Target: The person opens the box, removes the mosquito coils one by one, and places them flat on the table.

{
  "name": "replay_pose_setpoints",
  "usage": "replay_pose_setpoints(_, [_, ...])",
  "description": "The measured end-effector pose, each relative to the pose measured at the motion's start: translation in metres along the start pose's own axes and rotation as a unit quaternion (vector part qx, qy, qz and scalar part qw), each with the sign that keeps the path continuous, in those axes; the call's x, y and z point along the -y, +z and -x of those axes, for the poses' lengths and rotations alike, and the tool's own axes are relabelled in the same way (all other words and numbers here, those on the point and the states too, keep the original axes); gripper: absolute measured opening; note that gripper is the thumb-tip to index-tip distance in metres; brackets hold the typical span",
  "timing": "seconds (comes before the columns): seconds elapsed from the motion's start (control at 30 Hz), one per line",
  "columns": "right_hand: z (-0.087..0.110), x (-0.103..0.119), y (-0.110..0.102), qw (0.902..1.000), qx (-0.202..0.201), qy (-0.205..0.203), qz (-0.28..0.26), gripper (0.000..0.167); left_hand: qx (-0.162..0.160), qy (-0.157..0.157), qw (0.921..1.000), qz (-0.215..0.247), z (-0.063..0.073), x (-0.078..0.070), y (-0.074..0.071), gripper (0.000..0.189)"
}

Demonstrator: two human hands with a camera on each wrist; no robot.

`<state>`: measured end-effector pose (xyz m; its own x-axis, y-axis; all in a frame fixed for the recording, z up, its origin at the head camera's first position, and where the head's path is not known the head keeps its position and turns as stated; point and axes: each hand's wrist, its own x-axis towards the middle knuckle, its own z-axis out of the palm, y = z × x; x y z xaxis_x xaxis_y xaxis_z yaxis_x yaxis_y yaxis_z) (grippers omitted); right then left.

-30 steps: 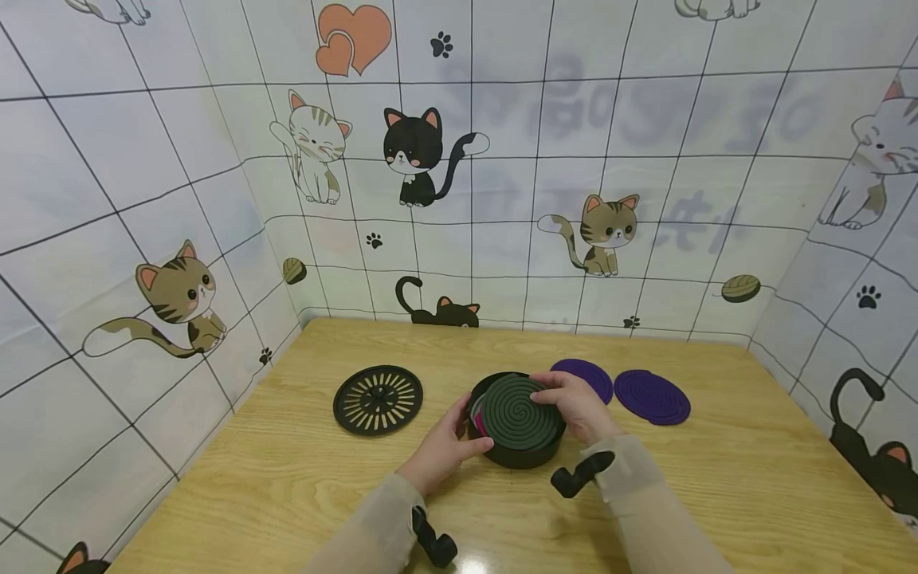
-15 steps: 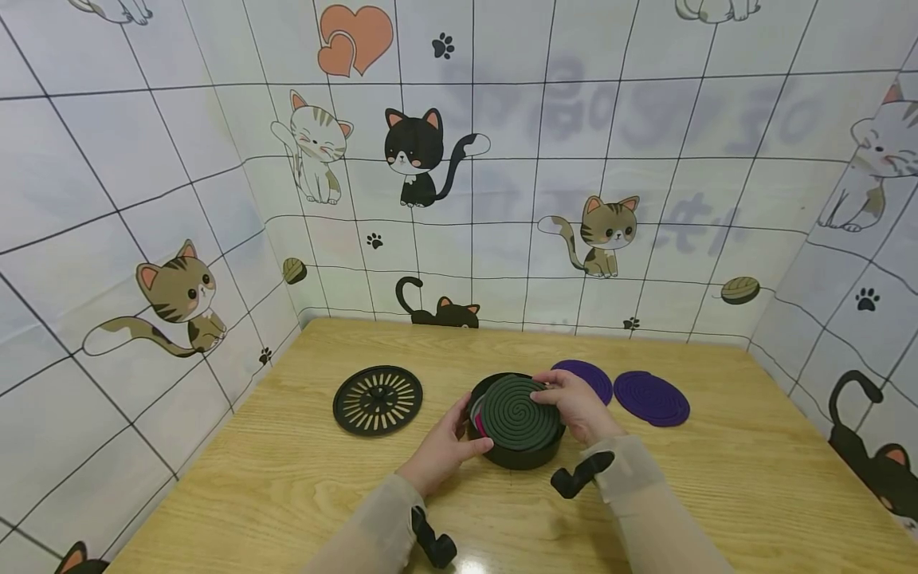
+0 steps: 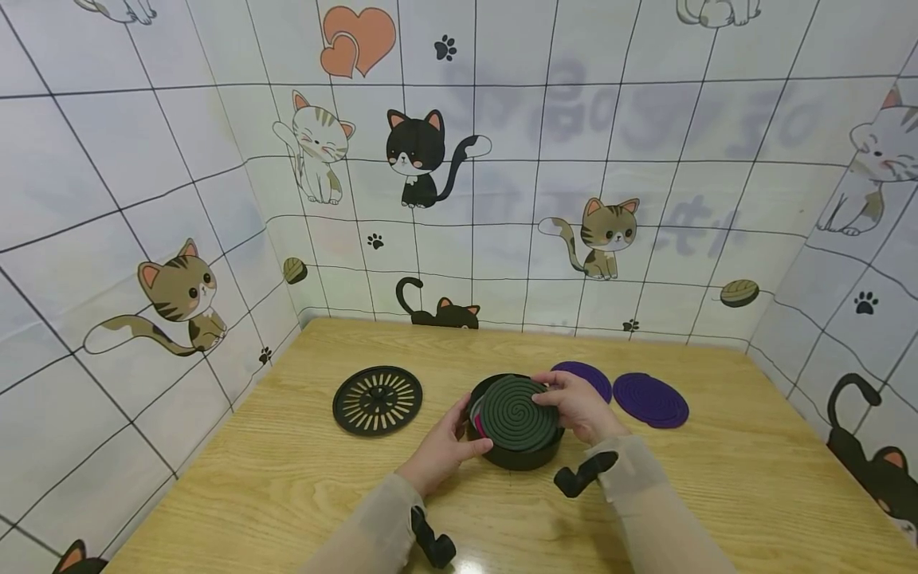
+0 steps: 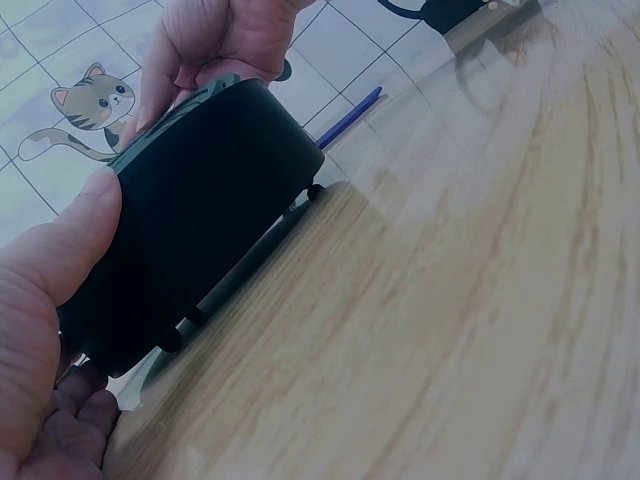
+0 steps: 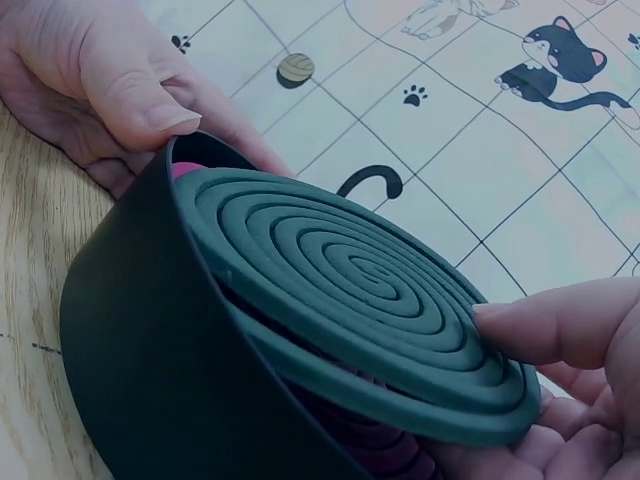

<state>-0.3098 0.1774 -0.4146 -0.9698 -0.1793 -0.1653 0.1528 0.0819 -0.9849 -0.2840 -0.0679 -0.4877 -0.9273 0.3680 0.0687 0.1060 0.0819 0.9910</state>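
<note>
A dark green spiral mosquito coil (image 3: pixel 518 413) lies tilted across the mouth of a round black holder (image 3: pixel 522 460) on the table. My right hand (image 3: pixel 584 406) pinches the coil's right edge, thumb on top and fingers beneath, holding that side raised above the rim. The coil's other side dips just inside the holder, as the right wrist view shows. My left hand (image 3: pixel 442 448) grips the holder's left side, its thumb along the near wall. Beneath the green coil, part of a dark magenta coil (image 5: pixel 388 447) shows inside; most of the holder's inside is hidden.
A black slotted round lid (image 3: pixel 378 400) lies on the wooden table (image 3: pixel 337 486) at the left. Two purple coils (image 3: pixel 651 399) lie flat behind and right of the holder, one partly behind my right hand. Cat-printed sheeting (image 3: pixel 502 183) walls the back and both sides.
</note>
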Motion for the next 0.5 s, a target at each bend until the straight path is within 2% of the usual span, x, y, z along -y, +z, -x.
replay_pose_setpoints(0.5, [-0.0006,-0.0031,-0.003,0.9995,0.032,-0.002,0.009,0.053,-0.005,-0.008,1.0,-0.002,0.0006,0.0002,-0.0007,0.094])
